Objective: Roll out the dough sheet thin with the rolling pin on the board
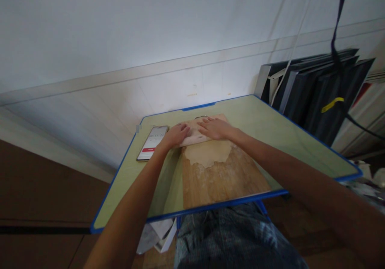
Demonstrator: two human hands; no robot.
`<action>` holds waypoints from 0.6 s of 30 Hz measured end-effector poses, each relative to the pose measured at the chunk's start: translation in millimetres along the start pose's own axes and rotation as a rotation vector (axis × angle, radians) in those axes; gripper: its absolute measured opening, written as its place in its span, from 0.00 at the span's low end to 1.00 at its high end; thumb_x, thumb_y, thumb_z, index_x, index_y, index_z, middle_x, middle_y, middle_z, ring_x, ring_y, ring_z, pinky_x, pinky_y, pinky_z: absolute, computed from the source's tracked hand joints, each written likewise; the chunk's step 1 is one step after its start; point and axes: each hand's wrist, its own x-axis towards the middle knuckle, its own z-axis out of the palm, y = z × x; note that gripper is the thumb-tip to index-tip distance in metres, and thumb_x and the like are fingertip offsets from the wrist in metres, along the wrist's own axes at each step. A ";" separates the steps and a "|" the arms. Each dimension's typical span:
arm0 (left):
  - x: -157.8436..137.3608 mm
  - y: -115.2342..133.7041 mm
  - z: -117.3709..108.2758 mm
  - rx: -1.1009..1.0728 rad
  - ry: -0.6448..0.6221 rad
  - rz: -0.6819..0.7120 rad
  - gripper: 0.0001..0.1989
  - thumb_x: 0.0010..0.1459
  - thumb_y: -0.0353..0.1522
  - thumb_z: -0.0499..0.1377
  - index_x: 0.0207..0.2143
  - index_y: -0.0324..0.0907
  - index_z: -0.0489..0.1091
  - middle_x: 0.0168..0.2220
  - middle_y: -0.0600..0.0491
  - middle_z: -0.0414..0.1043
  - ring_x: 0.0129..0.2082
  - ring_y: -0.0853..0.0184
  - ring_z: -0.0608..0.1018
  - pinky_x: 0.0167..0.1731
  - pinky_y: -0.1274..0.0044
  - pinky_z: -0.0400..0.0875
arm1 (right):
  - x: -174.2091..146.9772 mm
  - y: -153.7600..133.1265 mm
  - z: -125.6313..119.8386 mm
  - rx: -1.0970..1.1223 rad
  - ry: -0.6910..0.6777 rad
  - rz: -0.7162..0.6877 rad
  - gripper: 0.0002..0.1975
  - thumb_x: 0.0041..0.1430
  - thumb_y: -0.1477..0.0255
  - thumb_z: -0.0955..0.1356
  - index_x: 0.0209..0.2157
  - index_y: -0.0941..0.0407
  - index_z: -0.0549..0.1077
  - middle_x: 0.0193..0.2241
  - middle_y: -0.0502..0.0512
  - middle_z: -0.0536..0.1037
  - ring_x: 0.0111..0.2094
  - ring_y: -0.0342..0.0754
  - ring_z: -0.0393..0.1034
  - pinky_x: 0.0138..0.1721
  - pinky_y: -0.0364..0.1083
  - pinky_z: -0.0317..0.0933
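Observation:
A thin sheet of pale dough with a ragged near edge lies on a wooden board. Across its far side runs a thick, pale roll, which looks like dough rolled up. Whether a rolling pin is inside cannot be seen. My left hand rests on the left end of this roll, its fingers laid over the top. Flat on the roll's right part lies my right hand, fingers stretched out and slightly spread. Both palms hide much of the roll.
A phone with a lit screen lies left of the board on the green folding table, which has a blue rim. Behind stands a white wall. Dark flat panels lean at the right, near a hanging black strap.

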 end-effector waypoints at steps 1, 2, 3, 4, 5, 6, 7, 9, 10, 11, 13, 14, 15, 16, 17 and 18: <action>2.8 -1.1 -0.5 0.001 0.003 -0.016 0.22 0.64 0.35 0.39 0.50 0.37 0.66 0.53 0.46 0.68 0.52 0.65 0.70 0.52 0.76 0.60 | 2.6 1.3 -0.3 -0.005 -0.005 0.007 0.26 0.65 0.62 0.53 0.58 0.59 0.60 0.60 0.65 0.60 0.59 0.58 0.54 0.56 0.57 0.50; 4.9 -1.8 -0.9 0.004 0.005 -0.031 0.22 0.64 0.35 0.39 0.50 0.37 0.66 0.52 0.45 0.69 0.51 0.65 0.71 0.51 0.75 0.61 | 4.1 2.2 -0.5 -0.011 -0.009 0.010 0.26 0.65 0.63 0.54 0.59 0.60 0.60 0.60 0.66 0.60 0.59 0.58 0.54 0.55 0.56 0.50; 6.1 -2.1 -1.1 0.008 0.004 -0.042 0.22 0.64 0.35 0.39 0.50 0.36 0.66 0.52 0.44 0.69 0.51 0.64 0.71 0.51 0.75 0.62 | 4.3 2.3 -0.9 -0.020 -0.012 0.009 0.26 0.64 0.63 0.54 0.59 0.61 0.59 0.59 0.67 0.60 0.59 0.58 0.55 0.55 0.55 0.51; 6.2 -2.1 -1.0 0.013 0.002 -0.047 0.22 0.64 0.35 0.39 0.50 0.36 0.66 0.51 0.43 0.69 0.51 0.63 0.71 0.50 0.74 0.63 | 2.9 1.6 -1.4 -0.034 -0.008 0.005 0.25 0.64 0.64 0.54 0.58 0.61 0.60 0.59 0.67 0.61 0.58 0.58 0.55 0.54 0.55 0.52; 5.2 -1.8 -0.7 0.020 -0.002 -0.046 0.21 0.64 0.35 0.40 0.50 0.36 0.66 0.51 0.43 0.70 0.51 0.63 0.71 0.50 0.74 0.63 | -0.1 -0.1 -2.0 -0.052 0.005 0.001 0.25 0.65 0.64 0.53 0.58 0.60 0.61 0.58 0.67 0.62 0.58 0.58 0.56 0.54 0.56 0.52; 2.6 -1.3 -0.1 0.027 -0.008 -0.040 0.21 0.63 0.35 0.41 0.49 0.36 0.67 0.51 0.43 0.70 0.51 0.63 0.71 0.50 0.74 0.63 | -4.8 -2.9 -2.7 -0.074 0.028 -0.003 0.24 0.65 0.64 0.53 0.57 0.59 0.63 0.58 0.66 0.63 0.57 0.58 0.57 0.53 0.57 0.52; -1.6 -0.4 0.8 0.036 -0.015 -0.029 0.20 0.63 0.35 0.42 0.48 0.37 0.67 0.51 0.44 0.69 0.52 0.62 0.71 0.51 0.73 0.62 | -11.2 -6.8 -3.5 -0.097 0.050 -0.012 0.24 0.65 0.65 0.52 0.55 0.58 0.65 0.57 0.65 0.64 0.57 0.59 0.58 0.53 0.58 0.52; -15.6 2.8 3.1 0.051 -0.029 -0.001 0.17 0.62 0.34 0.45 0.47 0.39 0.68 0.53 0.46 0.68 0.54 0.62 0.69 0.54 0.72 0.60 | -27.8 -17.1 -5.0 -0.115 0.085 -0.024 0.23 0.66 0.65 0.51 0.52 0.56 0.69 0.54 0.64 0.68 0.54 0.59 0.61 0.51 0.60 0.53; -25.0 5.4 4.3 0.064 -0.031 0.023 0.16 0.62 0.33 0.46 0.47 0.40 0.69 0.54 0.47 0.67 0.56 0.61 0.67 0.55 0.71 0.58 | -37.5 -22.9 -5.5 -0.105 0.091 -0.033 0.24 0.66 0.65 0.50 0.51 0.56 0.69 0.52 0.63 0.70 0.53 0.58 0.63 0.51 0.59 0.54; -35.6 8.9 5.2 0.076 -0.028 0.041 0.16 0.62 0.32 0.47 0.48 0.41 0.68 0.55 0.47 0.66 0.57 0.61 0.65 0.56 0.70 0.56 | -47.6 -28.7 -5.6 -0.083 0.103 -0.029 0.24 0.66 0.65 0.50 0.52 0.56 0.69 0.52 0.63 0.71 0.52 0.56 0.65 0.51 0.58 0.55; -57.9 18.3 6.3 0.135 0.010 0.104 0.18 0.63 0.32 0.45 0.51 0.42 0.66 0.56 0.48 0.64 0.59 0.60 0.62 0.57 0.70 0.56 | -66.6 -38.5 -4.9 -0.055 0.145 -0.043 0.24 0.66 0.65 0.51 0.55 0.57 0.65 0.54 0.63 0.68 0.53 0.55 0.63 0.52 0.56 0.54; -68.1 23.9 6.2 0.157 0.039 0.072 0.19 0.64 0.33 0.43 0.53 0.41 0.65 0.57 0.47 0.63 0.59 0.60 0.62 0.57 0.69 0.56 | -74.5 -42.0 -4.0 -0.048 0.160 -0.053 0.24 0.66 0.65 0.52 0.57 0.57 0.63 0.56 0.63 0.67 0.54 0.54 0.62 0.53 0.55 0.54; -76.7 29.5 5.9 0.168 0.071 0.003 0.20 0.64 0.34 0.41 0.55 0.42 0.63 0.58 0.46 0.61 0.60 0.58 0.61 0.56 0.67 0.57 | -80.7 -44.3 -3.0 -0.046 0.172 -0.070 0.23 0.66 0.65 0.53 0.58 0.58 0.61 0.57 0.63 0.65 0.56 0.54 0.60 0.54 0.55 0.53; -83.2 34.7 5.2 0.180 0.087 -0.028 0.21 0.65 0.34 0.40 0.56 0.42 0.62 0.59 0.46 0.60 0.60 0.57 0.60 0.56 0.66 0.57 | -84.8 -45.4 -2.0 -0.046 0.178 -0.084 0.23 0.66 0.65 0.53 0.58 0.58 0.60 0.58 0.63 0.63 0.57 0.53 0.59 0.55 0.54 0.52; -87.1 39.2 4.3 0.188 0.100 -0.061 0.22 0.65 0.35 0.39 0.56 0.42 0.62 0.59 0.47 0.60 0.60 0.56 0.60 0.56 0.65 0.58 | -86.5 -45.1 -1.3 -0.046 0.178 -0.097 0.23 0.66 0.65 0.54 0.59 0.58 0.59 0.58 0.63 0.63 0.57 0.53 0.58 0.55 0.54 0.52; -88.3 42.6 3.2 0.194 0.105 -0.074 0.22 0.65 0.35 0.39 0.56 0.42 0.62 0.59 0.47 0.60 0.60 0.56 0.61 0.56 0.65 0.58 | -85.7 -43.7 -0.8 -0.047 0.174 -0.108 0.23 0.66 0.65 0.54 0.59 0.58 0.59 0.58 0.63 0.63 0.57 0.53 0.58 0.55 0.53 0.53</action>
